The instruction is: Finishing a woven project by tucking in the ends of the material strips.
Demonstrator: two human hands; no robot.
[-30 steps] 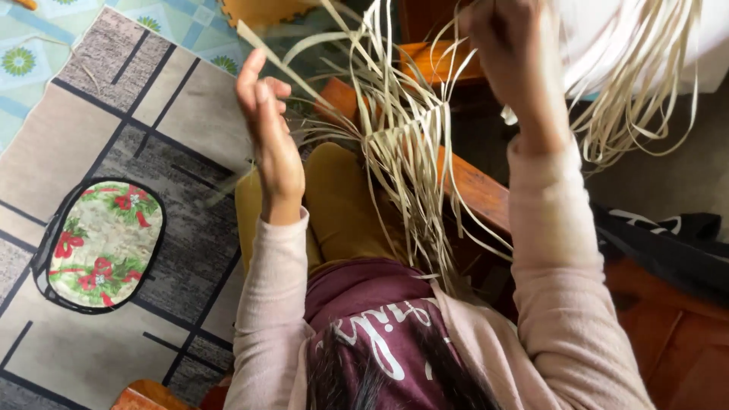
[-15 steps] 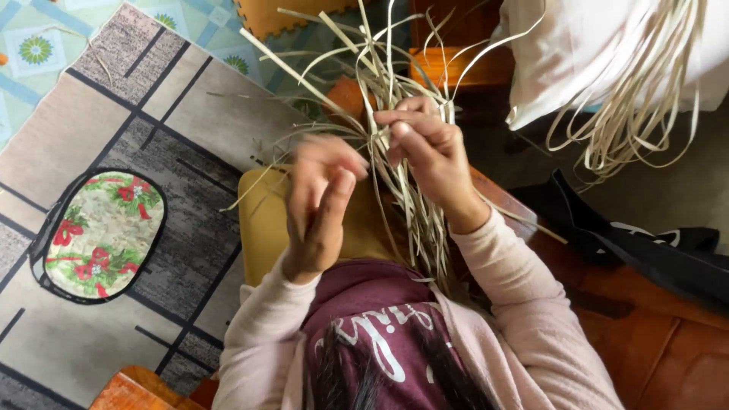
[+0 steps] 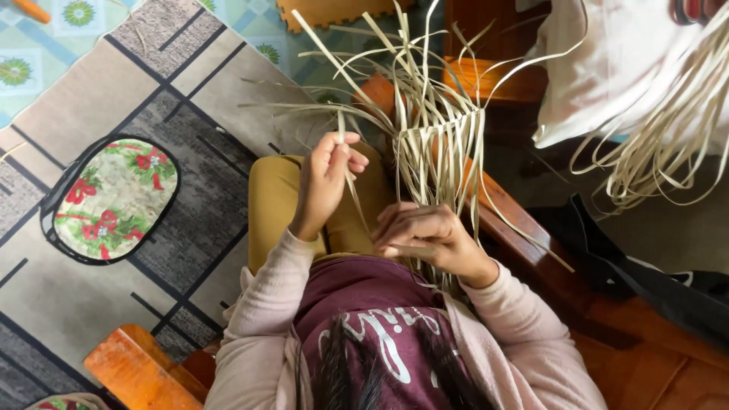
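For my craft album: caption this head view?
Left hand pinches one pale strip; right hand grips the half-woven strips over the lap.

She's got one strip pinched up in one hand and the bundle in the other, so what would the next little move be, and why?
Probably draw the single strip across into the woven part. The left hand pinches it upright, apart from the rest, while the right hand grips the loose strips low down, beside that weave.

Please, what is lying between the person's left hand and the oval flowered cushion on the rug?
In the head view, between the left hand and the oval flowered cushion lie the person's knee in mustard-yellow trousers and a stretch of grey patterned rug; nothing else sits there.
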